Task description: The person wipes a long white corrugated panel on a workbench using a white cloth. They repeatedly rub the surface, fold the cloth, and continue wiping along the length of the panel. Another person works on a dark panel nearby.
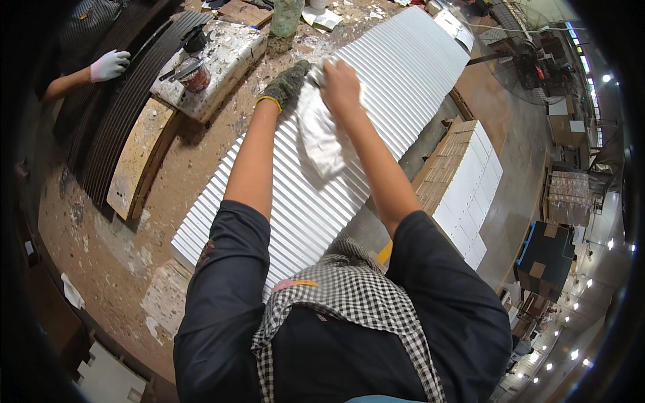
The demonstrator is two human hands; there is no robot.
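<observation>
A long white panel (403, 74) with ridges running across it lies slantwise over the worktable in front of me. In my right hand (341, 87), bare and closed, is a bunched white cloth (322, 138); the cloth's lower part hangs down onto the ridges. Beside it, at the panel's left edge, rests my left hand (287, 86) in a dark grey work glove with a yellow cuff. Its fingers stretch toward the cloth and lie against the panel; their tips are partly hidden.
Left of the panel, a paint-stained block (232, 50) carries a paint-smeared cup (195, 75). A curved wooden piece (142, 158) and dark ridged panels (144, 60) lie farther left, near another person's white-gloved hand (111, 65). Stacked white boards (470, 195) and a fan (527, 57) stand right.
</observation>
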